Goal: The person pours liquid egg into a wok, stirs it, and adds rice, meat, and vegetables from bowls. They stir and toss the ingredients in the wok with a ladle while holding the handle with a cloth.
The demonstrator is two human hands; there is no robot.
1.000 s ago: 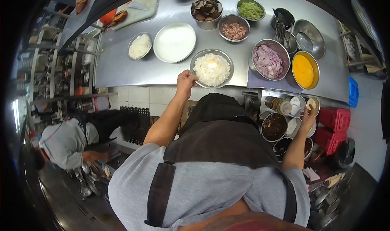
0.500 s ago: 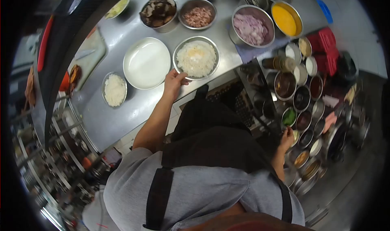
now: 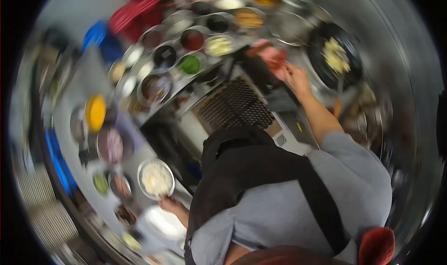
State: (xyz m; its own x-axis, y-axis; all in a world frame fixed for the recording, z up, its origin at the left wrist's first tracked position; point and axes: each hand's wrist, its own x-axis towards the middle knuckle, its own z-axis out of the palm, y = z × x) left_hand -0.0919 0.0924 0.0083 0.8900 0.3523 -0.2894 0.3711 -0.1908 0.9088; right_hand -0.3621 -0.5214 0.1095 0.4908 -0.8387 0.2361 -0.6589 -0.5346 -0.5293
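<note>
My left hand (image 3: 173, 205) grips the near rim of a steel bowl of white rice (image 3: 157, 178), which has something yellowish on top. Close by that hand lies a white plate (image 3: 165, 222). My right hand (image 3: 296, 77) reaches out to the stove side, its fingers closed on the edge of a pinkish-red cloth (image 3: 271, 59). To the right of the cloth sits a dark wok (image 3: 321, 62) with yellow food (image 3: 336, 55) in it. A utensil with an orange-brown handle (image 3: 337, 107) leans over the wok's near rim. Motion blurs the whole view.
Several tins of sauces and seasonings crowd the far side, among them chopped greens (image 3: 190, 64) and a red sauce (image 3: 192, 40). Left on the counter are a yellow liquid (image 3: 95, 113) and sliced onion (image 3: 111, 146) in bowls. A perforated mat (image 3: 236, 104) lies on the floor.
My body and view have turned right toward the stove. The wok has come into view. My right hand has moved from beside the tins to the cloth; my left stays at the rice bowl.
</note>
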